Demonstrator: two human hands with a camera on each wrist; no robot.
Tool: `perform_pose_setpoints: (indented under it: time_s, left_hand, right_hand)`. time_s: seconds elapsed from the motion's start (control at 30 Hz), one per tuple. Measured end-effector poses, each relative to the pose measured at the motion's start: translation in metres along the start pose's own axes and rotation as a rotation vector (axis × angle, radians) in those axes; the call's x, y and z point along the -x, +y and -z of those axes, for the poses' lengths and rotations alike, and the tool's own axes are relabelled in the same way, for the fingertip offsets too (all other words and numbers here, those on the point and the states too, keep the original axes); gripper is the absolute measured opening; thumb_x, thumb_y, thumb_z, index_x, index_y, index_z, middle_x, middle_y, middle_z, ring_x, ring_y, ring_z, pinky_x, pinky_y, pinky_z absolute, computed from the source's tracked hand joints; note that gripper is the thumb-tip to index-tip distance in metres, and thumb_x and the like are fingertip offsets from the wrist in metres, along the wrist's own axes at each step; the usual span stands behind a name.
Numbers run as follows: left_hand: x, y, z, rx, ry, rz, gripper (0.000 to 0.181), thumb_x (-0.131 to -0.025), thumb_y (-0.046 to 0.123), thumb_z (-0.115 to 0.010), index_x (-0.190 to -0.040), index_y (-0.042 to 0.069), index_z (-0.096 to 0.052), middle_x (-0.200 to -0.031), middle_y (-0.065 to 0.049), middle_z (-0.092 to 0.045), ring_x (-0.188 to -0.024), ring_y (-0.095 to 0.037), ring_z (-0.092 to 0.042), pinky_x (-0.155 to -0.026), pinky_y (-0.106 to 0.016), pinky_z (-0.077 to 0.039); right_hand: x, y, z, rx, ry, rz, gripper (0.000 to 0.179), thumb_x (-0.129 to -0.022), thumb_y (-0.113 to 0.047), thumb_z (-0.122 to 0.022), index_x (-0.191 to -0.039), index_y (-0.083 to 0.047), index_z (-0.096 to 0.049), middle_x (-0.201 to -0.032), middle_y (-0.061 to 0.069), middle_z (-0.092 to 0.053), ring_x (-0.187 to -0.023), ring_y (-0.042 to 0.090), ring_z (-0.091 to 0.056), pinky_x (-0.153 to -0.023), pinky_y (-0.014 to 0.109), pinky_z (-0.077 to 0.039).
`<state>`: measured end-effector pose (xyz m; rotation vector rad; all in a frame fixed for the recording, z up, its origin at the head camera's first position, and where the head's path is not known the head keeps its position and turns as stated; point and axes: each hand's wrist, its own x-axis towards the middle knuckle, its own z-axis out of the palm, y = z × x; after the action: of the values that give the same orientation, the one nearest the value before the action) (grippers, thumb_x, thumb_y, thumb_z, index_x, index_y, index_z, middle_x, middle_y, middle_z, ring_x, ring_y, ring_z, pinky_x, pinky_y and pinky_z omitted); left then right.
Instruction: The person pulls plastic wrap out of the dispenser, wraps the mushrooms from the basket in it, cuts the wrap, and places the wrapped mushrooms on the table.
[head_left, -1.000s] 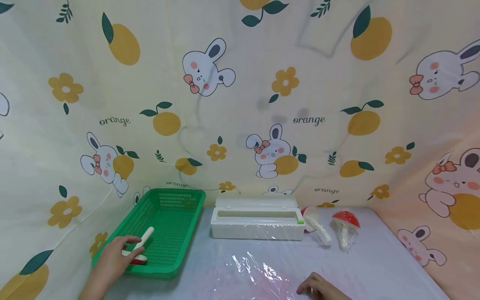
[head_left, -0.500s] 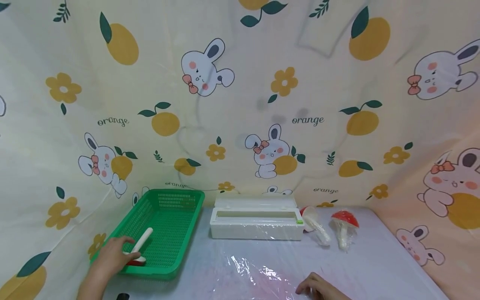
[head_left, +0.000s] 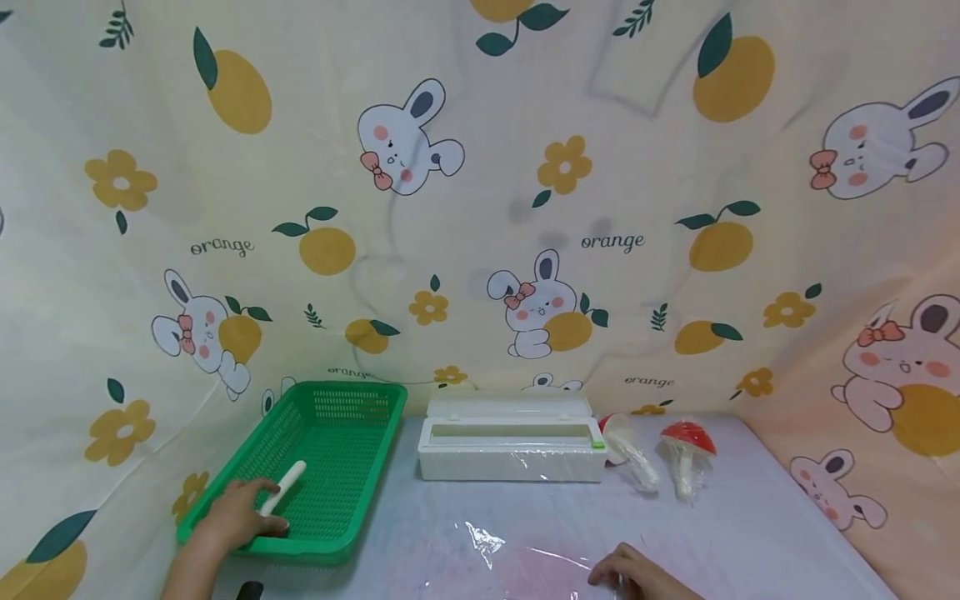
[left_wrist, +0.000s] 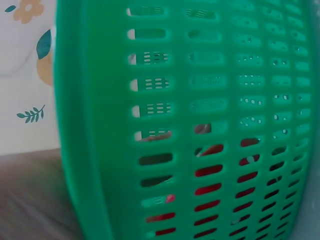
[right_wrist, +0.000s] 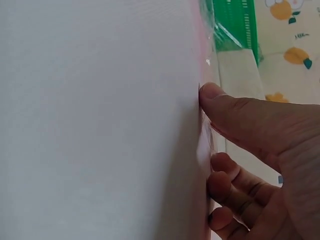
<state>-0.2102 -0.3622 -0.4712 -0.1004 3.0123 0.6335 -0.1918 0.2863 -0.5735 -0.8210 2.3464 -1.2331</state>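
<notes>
My left hand reaches over the near left rim into the green basket, its fingers and thumb closed around a toy mushroom. The white stem sticks out beyond the fingers, while the hand hides the cap. In the left wrist view, red parts show through the slots of the basket wall. At the table's near edge, my right hand pinches transparent plastic wrap with thumb and bent fingers. The right wrist view has the right thumb pressed on the film at the tabletop edge.
A white wrap dispenser box with its lid up stands at the back middle. To its right lie two film-wrapped toy mushrooms with red caps, one mushroom beside the box and another mushroom farther right. Patterned cloth rises behind.
My left hand has settled lower over the mushroom, covering the red cap that showed before. The film's shine has shifted, and a straight line now runs to my right fingertips.
</notes>
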Motion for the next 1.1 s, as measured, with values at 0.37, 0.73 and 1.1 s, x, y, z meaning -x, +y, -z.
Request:
perform_pose_setpoints:
  time_s: [0.37, 0.73, 1.1]
  left_hand:
    - [-0.009, -0.006, -0.002, 0.052, 0.022, 0.013, 0.079, -0.083, 0.025, -0.095, -0.139, -0.011, -0.054, -0.128, -0.045, -0.048, -0.115, -0.060, -0.050, -0.091, -0.065, -0.051]
    - [-0.012, -0.008, -0.003, 0.092, 0.049, 0.012, 0.092, -0.086, 0.032, -0.092, -0.150, -0.010, -0.042, -0.126, -0.034, -0.054, -0.100, -0.036, -0.060, -0.079, -0.050, -0.058]
    - [0.000, 0.029, 0.003, 0.133, 0.238, -0.032, 0.097, -0.091, 0.034, -0.089, -0.160, -0.003, -0.032, -0.147, -0.038, -0.042, -0.121, -0.053, -0.051, -0.095, -0.070, -0.055]
  right_hand:
    - [-0.010, -0.008, 0.001, 0.024, -0.004, -0.084, 0.041, -0.095, -0.026, -0.085, -0.129, -0.011, -0.068, -0.103, 0.001, -0.052, -0.083, 0.006, -0.051, -0.074, 0.018, -0.045]
    - [-0.012, -0.013, 0.000, 0.003, -0.002, -0.090, 0.038, -0.097, -0.028, -0.083, -0.129, -0.013, -0.068, -0.104, 0.004, -0.052, -0.086, 0.009, -0.050, -0.074, 0.019, -0.044]
    - [-0.013, -0.014, 0.003, 0.005, 0.007, -0.073, 0.033, -0.099, -0.020, -0.080, -0.129, -0.016, -0.069, -0.106, 0.005, -0.050, -0.086, 0.010, -0.049, -0.071, 0.022, -0.041]
